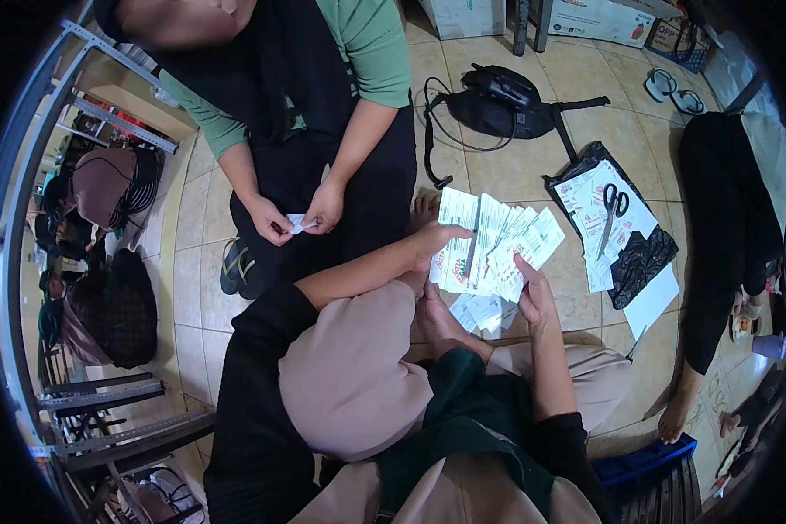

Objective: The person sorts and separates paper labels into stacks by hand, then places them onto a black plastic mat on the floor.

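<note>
Between my two hands is a fanned stack of printed paper slips (496,240), white with green and red print. My left hand (437,244) grips the stack's left side, thumb lying across the top slip. At the lower right edge, my right hand (534,295) pinches the slips between thumb and fingers. Below them, more loose slips (483,314) lie on the tiles by my crossed feet. To the right, black-handled scissors (614,210) rest on printed sheets (585,196) over a black plastic bag (642,262).
Opposite me sits a person in a green shirt (380,52), holding a small white piece (299,224) in both hands. A black waist bag (502,100) and flip-flops (674,92) lie on the floor. Another person's leg (716,244) is at right. Metal shelving (105,122) stands at left.
</note>
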